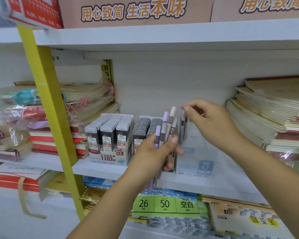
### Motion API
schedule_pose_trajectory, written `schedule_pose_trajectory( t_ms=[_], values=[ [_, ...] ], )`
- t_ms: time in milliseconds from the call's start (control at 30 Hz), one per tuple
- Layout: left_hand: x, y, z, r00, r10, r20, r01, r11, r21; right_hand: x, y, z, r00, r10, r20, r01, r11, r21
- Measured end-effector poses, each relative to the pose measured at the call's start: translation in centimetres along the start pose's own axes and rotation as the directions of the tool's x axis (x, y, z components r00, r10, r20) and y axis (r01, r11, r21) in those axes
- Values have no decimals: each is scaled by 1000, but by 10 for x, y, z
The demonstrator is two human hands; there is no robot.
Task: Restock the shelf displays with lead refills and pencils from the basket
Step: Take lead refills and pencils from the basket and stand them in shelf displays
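Left hand (152,150): grip closed round bundle of pencils (166,128), caps up, in front of 0.7 refill box (143,125). Right hand (212,121): fingertip grip pinches grey pencils (183,125) at top, blurred, upright over clear display box (197,163) on shelf (102,168). 0.5 refill box (110,135) stands further left, full.

Left hand (154,152): grips a bunch of pencils (166,128), lilac, beige and grey, held upright in front of the shelf (102,168).
Right hand (211,121): pinches the top of a grey pencil (181,128), which is upright with its lower end inside the clear box (197,157).
Clear box: stands on the shelf, just right of the lead refill boxes (110,138).
Lead refill boxes: two side by side, marked 0.5 and 0.7, filled with rows of cases.
Notebooks (266,118): wrapped stacks at both ends of the shelf.
Carton (136,12): on the upper shelf.
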State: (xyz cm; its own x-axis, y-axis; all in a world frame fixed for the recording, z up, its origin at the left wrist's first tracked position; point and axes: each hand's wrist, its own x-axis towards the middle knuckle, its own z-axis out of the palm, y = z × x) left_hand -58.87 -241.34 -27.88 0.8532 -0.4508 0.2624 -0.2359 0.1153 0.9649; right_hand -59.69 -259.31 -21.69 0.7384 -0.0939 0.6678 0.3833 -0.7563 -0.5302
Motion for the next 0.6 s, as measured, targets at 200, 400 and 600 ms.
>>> schedule_pose_trajectory(
  t_ms=[200,400,600],
  values=[
    [-1,2,2,996,14,83,-12,999,-31,-21,-29,4,943,160,293,-288,832,474],
    [-2,0,-3,996,19,92,-12,997,-74,-24,-27,-3,918,198,344,-356,795,491],
    [-1,-3,-8,999,-9,35,14,993,-118,-6,-17,-25,957,289,-23,-197,706,681]
  ],
)
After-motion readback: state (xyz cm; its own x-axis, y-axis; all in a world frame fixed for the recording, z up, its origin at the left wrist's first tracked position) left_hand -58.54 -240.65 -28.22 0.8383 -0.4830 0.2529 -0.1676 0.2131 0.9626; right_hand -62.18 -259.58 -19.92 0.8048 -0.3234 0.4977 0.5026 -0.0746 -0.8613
